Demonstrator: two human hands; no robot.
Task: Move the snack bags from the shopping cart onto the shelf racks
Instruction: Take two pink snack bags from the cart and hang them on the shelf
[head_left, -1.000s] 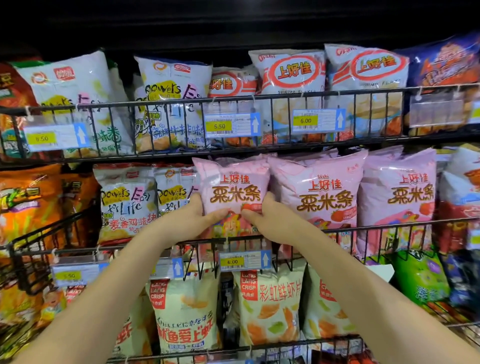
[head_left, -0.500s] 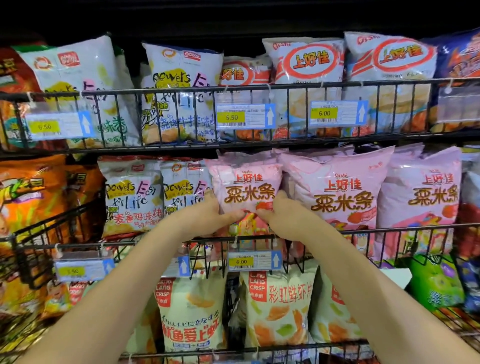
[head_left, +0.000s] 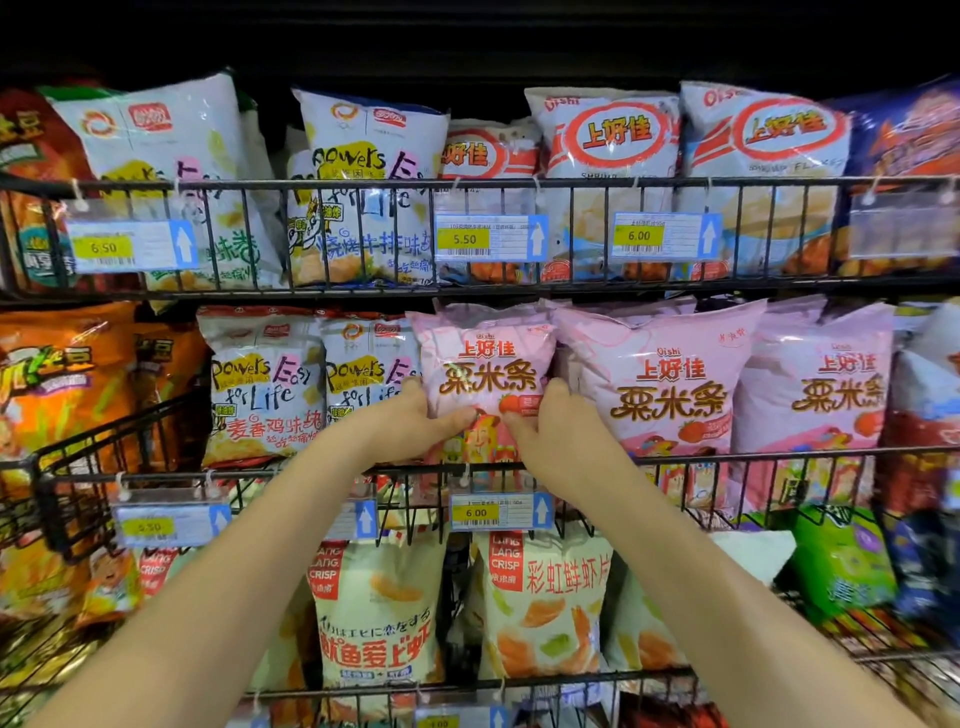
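Wire shelf racks (head_left: 519, 470) packed with snack bags fill our view, yellow price tags clipped along their front rails. Both our hands are on one small pink snack bag (head_left: 485, 376) in the middle rack: the left hand (head_left: 410, 423) clasps its left lower edge and the right hand (head_left: 558, 431) its right, thumbs across the front. It stands upright, touching a larger pink bag (head_left: 670, 384) on its right.

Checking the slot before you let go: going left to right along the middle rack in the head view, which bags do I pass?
Orange snack bag → two white "Powers Easy for Life" bags → small pink bag held by the left hand and right hand → two larger pink bags.
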